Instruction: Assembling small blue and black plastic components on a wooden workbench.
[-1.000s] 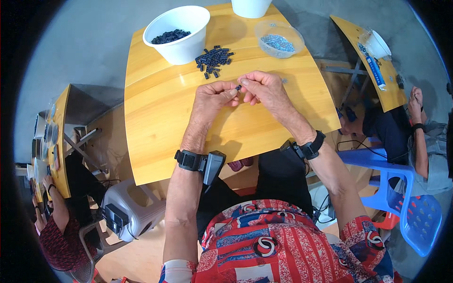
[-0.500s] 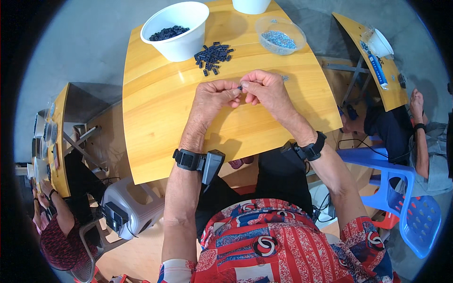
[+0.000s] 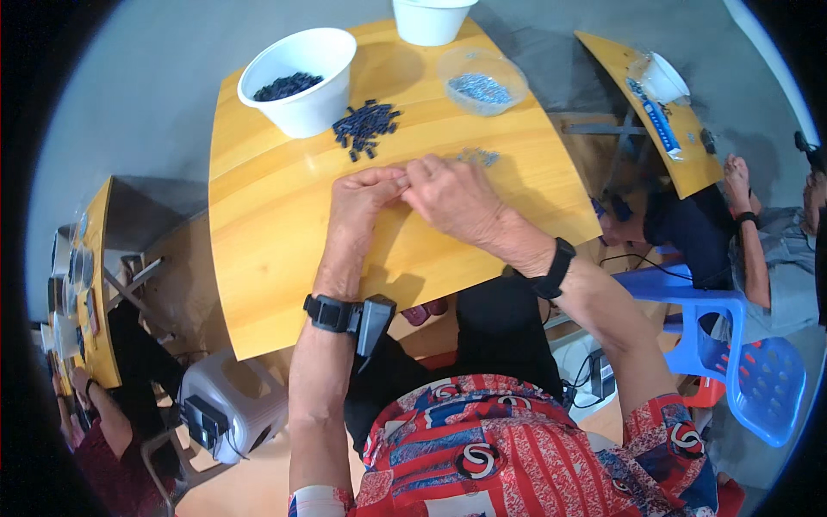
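Over the wooden table, my left hand [image 3: 362,200] and my right hand [image 3: 455,200] meet at their fingertips. The left thumb and fingers are pinched together; a small dark piece showed there a moment ago, and the fingers now cover it. My right hand is turned knuckles up, its fingers closed against the left fingertips, and whatever it holds is hidden. Just beyond lies a pile of small dark blue oblong plastic pieces [image 3: 366,127]. Some small silvery metal parts [image 3: 479,157] lie past the right knuckles.
A white tub [image 3: 314,99] of dark pieces stands at the far left, a clear bowl [image 3: 491,105] of silvery parts at the far right, and another white tub [image 3: 429,24] behind. Other people sit at side tables. A blue plastic chair [image 3: 732,345] is on the right.
My right hand has rolled over, knuckles up, hiding the small dark piece at the fingertips. The whole view has shifted, so the table appears lower and further left.
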`<state>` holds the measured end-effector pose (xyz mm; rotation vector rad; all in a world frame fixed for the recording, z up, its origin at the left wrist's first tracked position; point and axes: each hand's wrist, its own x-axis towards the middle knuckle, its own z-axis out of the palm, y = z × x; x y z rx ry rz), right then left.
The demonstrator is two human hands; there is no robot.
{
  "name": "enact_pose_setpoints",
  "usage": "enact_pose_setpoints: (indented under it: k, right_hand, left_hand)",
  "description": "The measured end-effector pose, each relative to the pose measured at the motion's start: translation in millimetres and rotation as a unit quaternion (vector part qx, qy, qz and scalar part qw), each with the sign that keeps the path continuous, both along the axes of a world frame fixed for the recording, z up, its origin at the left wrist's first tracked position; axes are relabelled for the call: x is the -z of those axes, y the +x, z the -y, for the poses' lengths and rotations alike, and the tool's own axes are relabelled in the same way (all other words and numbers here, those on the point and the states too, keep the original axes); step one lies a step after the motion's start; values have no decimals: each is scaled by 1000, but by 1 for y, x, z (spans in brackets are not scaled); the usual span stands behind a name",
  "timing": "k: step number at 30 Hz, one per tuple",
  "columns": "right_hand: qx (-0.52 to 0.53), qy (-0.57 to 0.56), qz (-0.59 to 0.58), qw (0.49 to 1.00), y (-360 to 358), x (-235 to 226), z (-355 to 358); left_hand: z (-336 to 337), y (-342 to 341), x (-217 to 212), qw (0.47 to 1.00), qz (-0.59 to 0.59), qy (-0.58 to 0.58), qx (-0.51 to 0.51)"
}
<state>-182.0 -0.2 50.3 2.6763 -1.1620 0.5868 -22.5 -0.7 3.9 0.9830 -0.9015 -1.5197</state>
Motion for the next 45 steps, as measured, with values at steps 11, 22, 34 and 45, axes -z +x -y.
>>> enact_pose_setpoints:
  k: [11,22,34,45]
  right_hand:
    - [-75,-110,-70,989,-6,-2,13]
    - [-89,-56,-42,994,-7,11,9]
    - [-88,-97,-44,991,-2,12,0]
    - [-26,-31,26,999,-9,4,3]
  left_hand:
    - [-6,2,-15,995,42,0,91]
    - [-5,-1,-13,989,102,-20,103]
    - [-7,-3,-9,991,90,-34,92]
    - [-5,-1,-9,993,78,-27,84]
